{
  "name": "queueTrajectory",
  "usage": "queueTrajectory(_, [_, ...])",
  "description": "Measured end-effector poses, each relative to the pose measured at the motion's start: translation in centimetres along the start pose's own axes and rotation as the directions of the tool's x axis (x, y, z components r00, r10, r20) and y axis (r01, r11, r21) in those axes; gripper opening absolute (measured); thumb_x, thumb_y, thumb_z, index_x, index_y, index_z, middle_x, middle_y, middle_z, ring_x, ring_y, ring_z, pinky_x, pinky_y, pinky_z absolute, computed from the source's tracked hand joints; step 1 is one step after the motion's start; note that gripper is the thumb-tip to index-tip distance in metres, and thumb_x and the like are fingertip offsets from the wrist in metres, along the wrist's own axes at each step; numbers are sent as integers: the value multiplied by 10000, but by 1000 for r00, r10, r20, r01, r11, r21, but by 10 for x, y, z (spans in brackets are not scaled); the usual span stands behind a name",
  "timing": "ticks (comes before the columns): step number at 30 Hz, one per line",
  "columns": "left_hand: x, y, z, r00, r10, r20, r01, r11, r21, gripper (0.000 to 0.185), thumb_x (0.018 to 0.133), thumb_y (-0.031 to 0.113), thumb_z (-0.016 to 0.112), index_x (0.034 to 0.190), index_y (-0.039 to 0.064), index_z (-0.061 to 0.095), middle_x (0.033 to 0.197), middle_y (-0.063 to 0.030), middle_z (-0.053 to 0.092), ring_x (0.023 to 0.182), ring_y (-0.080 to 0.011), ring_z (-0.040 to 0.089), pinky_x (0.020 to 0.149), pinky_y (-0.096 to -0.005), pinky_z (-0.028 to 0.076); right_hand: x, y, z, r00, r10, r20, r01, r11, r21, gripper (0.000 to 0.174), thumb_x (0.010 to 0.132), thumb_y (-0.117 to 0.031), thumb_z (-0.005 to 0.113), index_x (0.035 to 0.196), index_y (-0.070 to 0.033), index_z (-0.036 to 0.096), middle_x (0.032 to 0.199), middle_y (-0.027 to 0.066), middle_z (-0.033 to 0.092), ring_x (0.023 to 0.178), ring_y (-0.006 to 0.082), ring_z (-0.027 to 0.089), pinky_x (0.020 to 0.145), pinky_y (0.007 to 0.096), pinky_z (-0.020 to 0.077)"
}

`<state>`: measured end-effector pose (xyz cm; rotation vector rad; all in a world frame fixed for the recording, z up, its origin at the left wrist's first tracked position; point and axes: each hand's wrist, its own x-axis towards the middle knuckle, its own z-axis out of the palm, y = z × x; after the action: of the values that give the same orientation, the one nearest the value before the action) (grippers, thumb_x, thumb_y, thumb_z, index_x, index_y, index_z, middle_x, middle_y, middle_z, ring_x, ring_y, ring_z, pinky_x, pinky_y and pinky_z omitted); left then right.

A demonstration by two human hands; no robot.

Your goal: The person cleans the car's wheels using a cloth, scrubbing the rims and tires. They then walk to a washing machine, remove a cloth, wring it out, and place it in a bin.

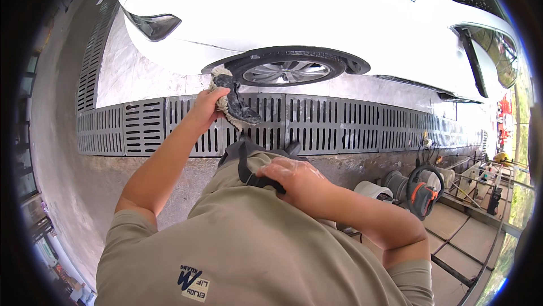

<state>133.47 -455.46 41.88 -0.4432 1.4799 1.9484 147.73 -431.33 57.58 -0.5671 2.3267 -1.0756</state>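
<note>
My left hand (207, 108) grips a wash mitt (232, 94), shaggy and cream on one side and dark grey on the other. The mitt hangs just in front of the front wheel (286, 72) of a white car (288, 13), its upper end close to the tyre; whether they touch I cannot tell. At my waist, my right hand (295, 178), with white suds on its back, holds a black strap (244, 164). Its fingertips are partly hidden by the hand itself.
Grey slotted drain grates (312, 123) run along the car's side, under my feet. To the right stand a white bucket (373, 189), an orange-and-black machine (424, 195) with a coiled hose, and a metal-framed rack (479, 183). The car's headlight (159, 26) is at left.
</note>
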Motion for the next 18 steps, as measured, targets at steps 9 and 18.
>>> queueTrajectory(9, [-51,-2,-73,974,38,-224,-32,999,27,247,883,220,655,1016,17,611,896,-65,678,746,-142,673,653,-293,562,-126,7,-68,659,685,312,-692,714,-106,498,784,-193,724,1200,-85,473,989,164,670,976,362,642,832,444,495])
queueTrajectory(18, [-20,0,-60,970,24,-240,32,973,229,253,869,237,677,1006,34,612,867,-29,676,735,-99,652,617,-233,511,-25,9,-47,960,-280,-21,242,862,-445,506,700,-44,622,1204,-50,569,982,85,544,836,242,604,552,327,475])
